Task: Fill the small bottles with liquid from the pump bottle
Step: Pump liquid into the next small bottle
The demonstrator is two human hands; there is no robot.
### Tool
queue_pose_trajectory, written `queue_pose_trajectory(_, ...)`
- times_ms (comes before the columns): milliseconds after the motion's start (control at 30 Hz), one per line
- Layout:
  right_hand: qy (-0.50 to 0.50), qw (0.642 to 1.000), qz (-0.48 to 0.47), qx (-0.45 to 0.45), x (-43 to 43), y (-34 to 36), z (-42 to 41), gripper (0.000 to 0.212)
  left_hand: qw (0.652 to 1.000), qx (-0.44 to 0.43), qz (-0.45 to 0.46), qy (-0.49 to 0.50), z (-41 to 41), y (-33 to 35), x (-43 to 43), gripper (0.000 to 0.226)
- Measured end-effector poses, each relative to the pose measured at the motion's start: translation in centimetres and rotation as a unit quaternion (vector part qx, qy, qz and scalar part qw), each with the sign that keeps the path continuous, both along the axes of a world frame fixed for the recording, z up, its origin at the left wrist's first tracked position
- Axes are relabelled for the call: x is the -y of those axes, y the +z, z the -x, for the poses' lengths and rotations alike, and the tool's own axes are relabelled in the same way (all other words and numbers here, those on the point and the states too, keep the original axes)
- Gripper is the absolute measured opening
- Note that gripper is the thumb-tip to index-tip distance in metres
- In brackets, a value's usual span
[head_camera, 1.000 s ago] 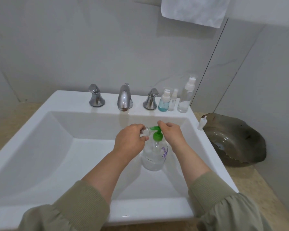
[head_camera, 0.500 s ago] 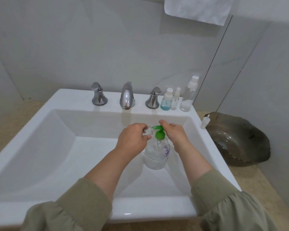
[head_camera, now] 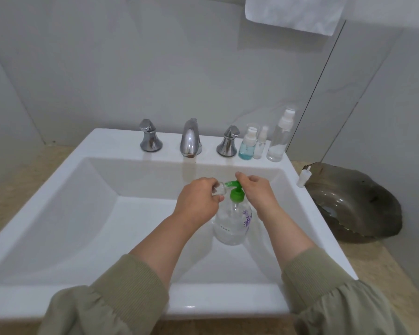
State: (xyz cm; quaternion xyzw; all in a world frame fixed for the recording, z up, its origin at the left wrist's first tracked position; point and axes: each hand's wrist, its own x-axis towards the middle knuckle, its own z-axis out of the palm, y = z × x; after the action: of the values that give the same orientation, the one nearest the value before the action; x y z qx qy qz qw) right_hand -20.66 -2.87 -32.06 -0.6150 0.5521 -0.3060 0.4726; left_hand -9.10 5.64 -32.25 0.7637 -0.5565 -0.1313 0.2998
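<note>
The left hand (head_camera: 198,201) is found closed round a small clear bottle (head_camera: 218,189), which is pinched between thumb and curled fingers and tilted so that its mouth is presented to the spout of the green pump head (head_camera: 235,189). The right hand (head_camera: 257,192) is laid over the rear of that pump head with its fingers curled down on it and the forefinger raised. How much liquid has been taken into the small bottle cannot be told, as it is largely hidden by the fingers.

The pump bottle (head_camera: 232,226) is stood upright in the basin of the white sink (head_camera: 82,213), below both hands and partly full.

Filling is judged to be in hand. The mouth should be held touching the spout, and the head pressed straight down in slow, full strokes, so that the pump bottle is not tipped and nothing is spilled beside the neck.

On the back ledge, right of the faucet (head_camera: 190,139), a blue-filled bottle (head_camera: 246,146), a slim spray bottle (head_camera: 259,145) and a tall spray bottle (head_camera: 279,141) are ranged together. A loose white cap (head_camera: 304,177) is noted on the right rim, beside a dark dish (head_camera: 361,204)
</note>
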Motion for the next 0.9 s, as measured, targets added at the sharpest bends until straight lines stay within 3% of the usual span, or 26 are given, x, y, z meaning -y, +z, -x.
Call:
queue_pose_trajectory(167,-0.005,0.999,-0.013,0.038,0.03,0.61,-0.21,0.028,1.0,-0.002,0.017,0.0,0.06,0.24,0.02,0.024)
queue_pose_trajectory(333,-0.012,0.999,-0.03,0.024,-0.01,0.37,-0.05,0.04,1.0,0.01,0.02,0.001,0.04,0.13,0.1,0.019)
queue_pose_trajectory(667,-0.009,0.997,-0.04,0.071,0.31,0.23,-0.24,0.022,0.999,0.01,0.031,-0.005,0.07,0.17,0.17,0.018)
queue_pose_trajectory(900,0.002,0.998,-0.047,0.038,0.09,-0.26,-0.01,0.042,1.0,0.006,0.017,-0.005,0.04,-0.01,-0.03,0.017)
